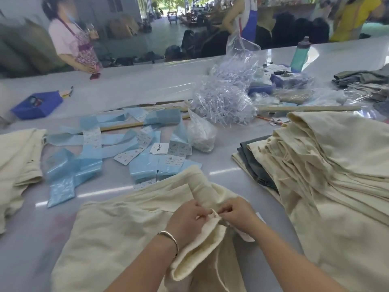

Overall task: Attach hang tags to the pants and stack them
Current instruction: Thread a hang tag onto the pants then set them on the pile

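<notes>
Left grip (190, 218) and right grip (236, 214) pinching, fingertips meeting, forearms converging

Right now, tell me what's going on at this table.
A person is working on cream pants spread on the table. The left hand and right hand both pinch the fabric at the waistband, seemingly fixing a tag there; the tag itself is hard to make out. Loose hang tags and blue strips lie just beyond. A stack of pants sits to the right, more cream ones at the left edge.
</notes>
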### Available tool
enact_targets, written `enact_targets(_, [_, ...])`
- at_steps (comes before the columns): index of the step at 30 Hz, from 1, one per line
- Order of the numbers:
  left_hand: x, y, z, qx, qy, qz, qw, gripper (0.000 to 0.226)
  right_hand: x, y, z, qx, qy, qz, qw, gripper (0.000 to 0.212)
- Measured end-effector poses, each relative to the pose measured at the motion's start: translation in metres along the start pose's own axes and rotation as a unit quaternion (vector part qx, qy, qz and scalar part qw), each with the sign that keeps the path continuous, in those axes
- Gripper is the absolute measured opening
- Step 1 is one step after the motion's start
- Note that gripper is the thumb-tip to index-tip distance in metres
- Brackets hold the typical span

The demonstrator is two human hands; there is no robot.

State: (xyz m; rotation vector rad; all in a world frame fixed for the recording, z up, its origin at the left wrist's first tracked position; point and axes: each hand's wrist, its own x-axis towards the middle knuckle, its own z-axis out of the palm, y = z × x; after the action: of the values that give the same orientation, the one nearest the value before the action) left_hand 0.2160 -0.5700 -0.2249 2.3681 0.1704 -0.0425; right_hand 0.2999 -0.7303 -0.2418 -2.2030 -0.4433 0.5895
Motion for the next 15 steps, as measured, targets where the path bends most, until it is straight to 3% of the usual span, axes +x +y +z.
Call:
enact_targets(3, [-0.001, 0.000, 0.000, 0.063, 0.036, 0.045, 0.996, 0.025, 0.001, -0.006, -0.006, 0.156, -0.069, 0.000, 0.985, 0.010])
enact_targets(8, [0.001, 0.000, -0.002, 0.096, 0.068, 0.072, 0.990, 0.018, 0.004, -0.013, -0.009, 0.152, -0.118, 0.014, 0.981, 0.003])
enact_targets(12, [0.000, 0.003, -0.001, 0.194, 0.064, 0.153, 0.967, 0.020, 0.002, -0.016, -0.011, 0.132, -0.112, 0.023, 0.985, 0.008])
enact_targets(15, [-0.001, 0.006, 0.000, 0.199, 0.076, 0.210, 0.954, 0.018, 0.000, -0.017, -0.011, 0.152, -0.102, 0.041, 0.982, 0.009])
